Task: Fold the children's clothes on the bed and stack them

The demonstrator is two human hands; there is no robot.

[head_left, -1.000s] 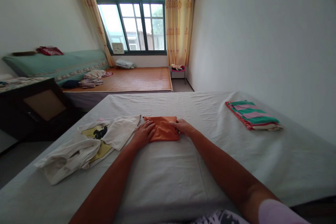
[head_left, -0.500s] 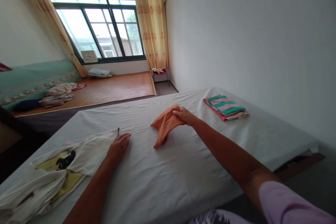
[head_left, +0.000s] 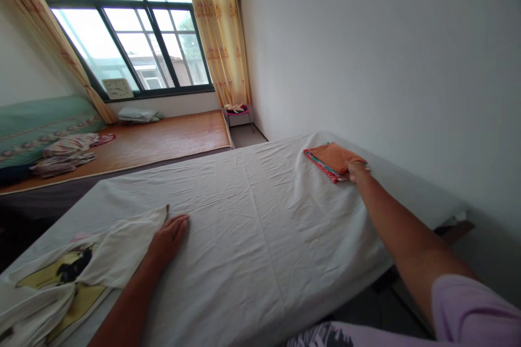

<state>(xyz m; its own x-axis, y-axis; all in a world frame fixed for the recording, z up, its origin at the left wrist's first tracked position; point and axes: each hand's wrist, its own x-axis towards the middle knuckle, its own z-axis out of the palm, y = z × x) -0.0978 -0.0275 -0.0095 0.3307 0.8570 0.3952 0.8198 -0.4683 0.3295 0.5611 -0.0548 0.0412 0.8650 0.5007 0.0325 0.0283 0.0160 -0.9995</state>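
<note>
A folded orange cloth (head_left: 334, 155) lies on top of a folded striped green and pink cloth (head_left: 319, 164) near the far right corner of the white-sheeted bed (head_left: 260, 217). My right hand (head_left: 355, 169) is stretched out to it and rests on its near edge, fingers curled on the orange cloth. My left hand (head_left: 167, 237) lies flat and open on the sheet, its fingers apart, touching the edge of a white garment with a yellow and black print (head_left: 77, 271).
The bare white wall runs close along the bed's right side. Beyond the bed are a wooden platform (head_left: 154, 141) with piled clothes (head_left: 65, 150), a green mattress, a window with yellow curtains, a clock and a small pink stool (head_left: 237, 111).
My right hand lifted the orange cloth from the middle of the bed and carried it right onto the striped cloth. My left hand left it and settled by the white garment. The view swung right.
</note>
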